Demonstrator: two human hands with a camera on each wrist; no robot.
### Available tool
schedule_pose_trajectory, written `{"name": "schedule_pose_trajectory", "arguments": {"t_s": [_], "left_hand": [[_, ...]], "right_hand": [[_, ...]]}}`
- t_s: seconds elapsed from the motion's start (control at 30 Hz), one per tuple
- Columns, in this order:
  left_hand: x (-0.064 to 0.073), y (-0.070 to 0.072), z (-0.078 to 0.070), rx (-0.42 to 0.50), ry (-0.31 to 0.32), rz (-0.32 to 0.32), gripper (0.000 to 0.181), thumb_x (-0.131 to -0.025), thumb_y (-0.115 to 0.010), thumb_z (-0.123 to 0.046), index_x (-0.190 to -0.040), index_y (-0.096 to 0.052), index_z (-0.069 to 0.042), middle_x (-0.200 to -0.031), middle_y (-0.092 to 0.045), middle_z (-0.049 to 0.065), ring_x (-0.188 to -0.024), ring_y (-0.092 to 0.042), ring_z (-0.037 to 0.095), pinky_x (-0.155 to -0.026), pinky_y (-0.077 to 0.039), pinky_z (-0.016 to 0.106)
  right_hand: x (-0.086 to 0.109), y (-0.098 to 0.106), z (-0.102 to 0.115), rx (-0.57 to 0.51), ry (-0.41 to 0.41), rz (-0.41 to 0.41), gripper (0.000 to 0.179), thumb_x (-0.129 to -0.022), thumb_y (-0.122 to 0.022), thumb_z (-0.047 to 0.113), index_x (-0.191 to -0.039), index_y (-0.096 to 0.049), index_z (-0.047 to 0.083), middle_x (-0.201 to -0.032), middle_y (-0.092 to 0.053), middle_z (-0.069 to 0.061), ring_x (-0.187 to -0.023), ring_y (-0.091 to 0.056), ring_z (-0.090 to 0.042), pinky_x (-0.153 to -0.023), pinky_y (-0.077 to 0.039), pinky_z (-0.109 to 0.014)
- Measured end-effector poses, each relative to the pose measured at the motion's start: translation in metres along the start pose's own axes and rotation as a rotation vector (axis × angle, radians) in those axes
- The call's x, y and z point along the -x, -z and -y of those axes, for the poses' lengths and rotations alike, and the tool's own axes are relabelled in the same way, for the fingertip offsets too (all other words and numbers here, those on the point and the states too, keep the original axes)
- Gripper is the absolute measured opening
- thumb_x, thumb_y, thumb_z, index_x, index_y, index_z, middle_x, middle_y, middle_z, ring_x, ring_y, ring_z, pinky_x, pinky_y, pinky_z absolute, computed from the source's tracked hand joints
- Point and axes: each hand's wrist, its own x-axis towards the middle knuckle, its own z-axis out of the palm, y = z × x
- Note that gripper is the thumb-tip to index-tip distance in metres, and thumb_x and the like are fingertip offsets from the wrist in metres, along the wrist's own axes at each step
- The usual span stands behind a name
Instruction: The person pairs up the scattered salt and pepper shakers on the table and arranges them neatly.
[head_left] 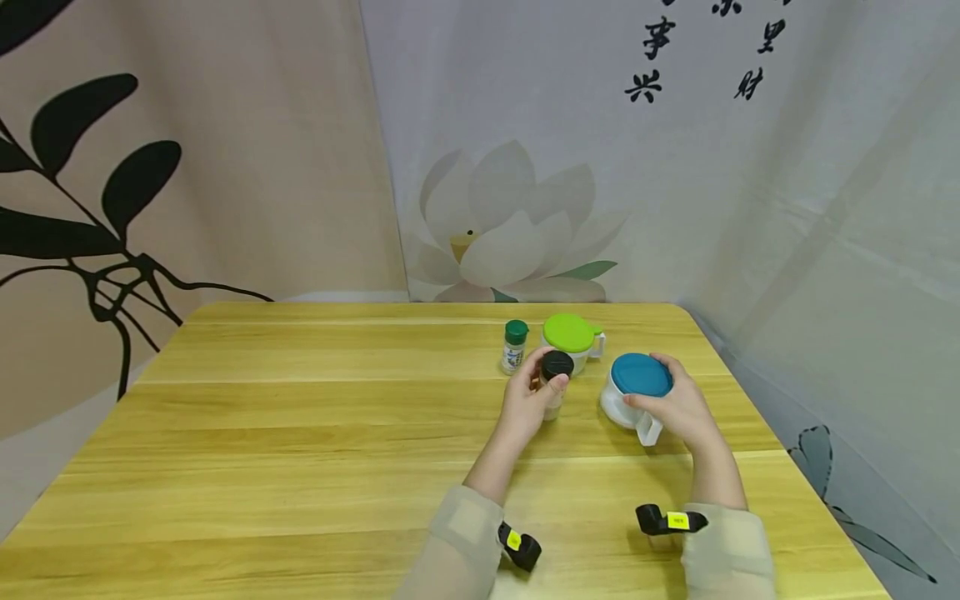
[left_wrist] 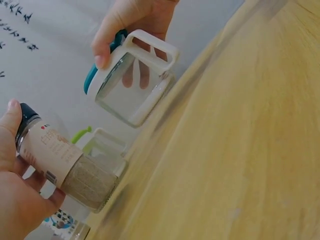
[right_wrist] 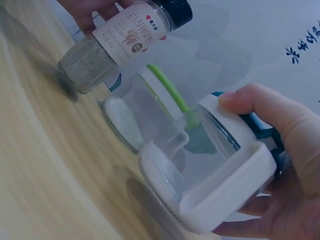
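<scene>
My left hand (head_left: 527, 395) grips a glass pepper shaker (left_wrist: 65, 159) round its upper body. It has a black cap, a pale pink label and greyish powder in its lower part. To the right, my right hand (head_left: 678, 406) holds a clear seasoning jar (right_wrist: 200, 165) by its top, thumb and fingers on either side of the blue lid (head_left: 642, 374). The jar's white handle (left_wrist: 152, 50) points toward me, and some white contents lie at its bottom. Both containers are close over the table, the shaker slightly tilted.
Behind the shaker stands a second seasoning jar with a green lid (head_left: 568, 332) and a white handle. Left of it is a small green-capped bottle (head_left: 513, 347). The wooden table (head_left: 300, 467) ends at a printed curtain (head_left: 300, 167) behind.
</scene>
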Motion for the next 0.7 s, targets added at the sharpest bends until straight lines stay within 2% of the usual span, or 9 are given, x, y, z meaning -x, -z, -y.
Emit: {"name": "schedule_pose_trajectory", "arguments": {"t_s": [0.27, 0.6, 0.7], "left_hand": [[-0.001, 0.003, -0.008, 0.005, 0.027, -0.019, 0.045, -0.090, -0.066, -0.010, -0.131, -0.052, 0.002, -0.117, -0.061, 0.016, -0.105, -0.051, 0.034, -0.085, -0.039, 0.037], [-0.002, 0.008, -0.015, -0.002, 0.036, -0.031, 0.041, -0.089, -0.067, -0.010, -0.129, -0.056, -0.004, -0.113, -0.063, 0.013, -0.096, -0.051, 0.019, -0.081, -0.039, 0.030], [-0.005, 0.010, -0.009, 0.024, 0.017, -0.045, 0.042, -0.088, -0.068, -0.008, -0.128, -0.056, -0.003, -0.112, -0.063, 0.014, -0.095, -0.051, 0.020, -0.078, -0.039, 0.030]], "right_hand": [[0.002, -0.003, 0.010, 0.003, 0.018, -0.008, 0.097, -0.080, -0.078, 0.034, -0.151, -0.018, 0.005, -0.148, -0.024, -0.030, -0.126, -0.032, -0.051, -0.095, -0.033, -0.066], [0.003, -0.006, 0.019, -0.005, 0.038, -0.015, 0.098, -0.079, -0.078, 0.035, -0.151, -0.019, 0.007, -0.148, -0.026, -0.029, -0.126, -0.033, -0.050, -0.095, -0.034, -0.065], [0.004, -0.008, 0.025, -0.008, 0.043, -0.015, 0.098, -0.079, -0.079, 0.035, -0.151, -0.020, 0.006, -0.147, -0.027, -0.028, -0.126, -0.034, -0.049, -0.095, -0.035, -0.065]]}}
